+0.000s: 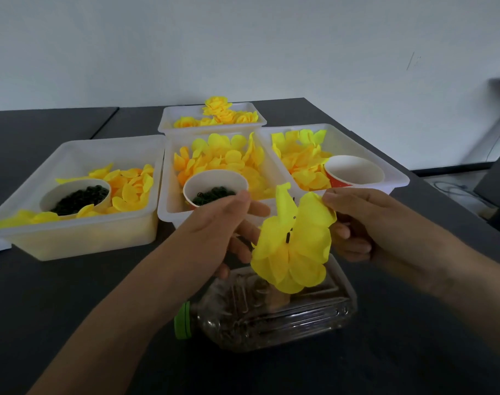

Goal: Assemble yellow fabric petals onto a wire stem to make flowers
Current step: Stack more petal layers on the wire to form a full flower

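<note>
A layered yellow fabric petal piece (294, 246) hangs in front of me over a clear plastic bottle (286, 312). The dark wire stem (287, 238) pokes through the middle of the petals. My right hand (365, 220) pinches the upper right petal edge between thumb and forefinger. My left hand (226, 226) is at the petals' left side, its lower fingers curled round a thin dark piece that looks like the stem. Its forefinger reaches toward the top petal. The petals hide part of the stem.
Three white trays of loose yellow petals stand behind: left (80, 240), middle (169, 206), right (397, 172). Two cups of dark rings (75, 195) (214, 186) and a red cup (354, 169) sit in them. A back tray (211, 128) holds finished flowers. The bottle lies sideways, green cap (183, 320) to the left.
</note>
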